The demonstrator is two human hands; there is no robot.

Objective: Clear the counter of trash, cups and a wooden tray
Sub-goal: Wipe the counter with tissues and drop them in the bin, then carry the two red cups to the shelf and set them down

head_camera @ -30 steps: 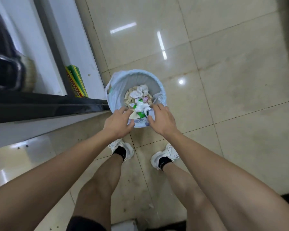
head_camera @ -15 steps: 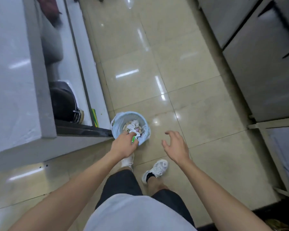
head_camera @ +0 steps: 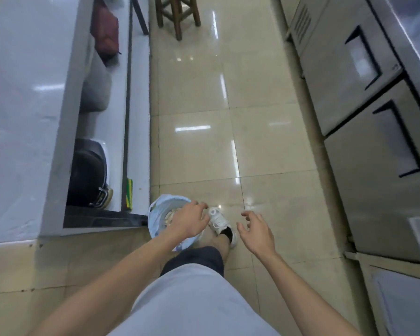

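1. The step in hand looks like the trash drop. The left hand [head_camera: 188, 221] hangs over the lined bin [head_camera: 159, 215], its fingers [head_camera: 199, 206] loosely spread and gripping nothing. The right hand [head_camera: 257, 232] hangs over the floor just right of the bin, fingers apart and empty too.
2. The trash [head_camera: 170, 215] lies inside the bin, crumpled and pale, mostly hidden under the left hand. The bin stands on the floor at the near end of the desk [head_camera: 22, 117].
3. Next, I judge, the person must turn to the desk for the cups and the wooden tray. Neither shows here.
4. The desk top at left is pale, glossy and blurred. Under it an open shelf [head_camera: 136, 141] holds a dark round object and a red bag.
5. The floor [head_camera: 204, 105] is shiny beige tile. Steel cabinets [head_camera: 374, 117] line the right, and a wooden stool [head_camera: 177, 10] stands far down the aisle.
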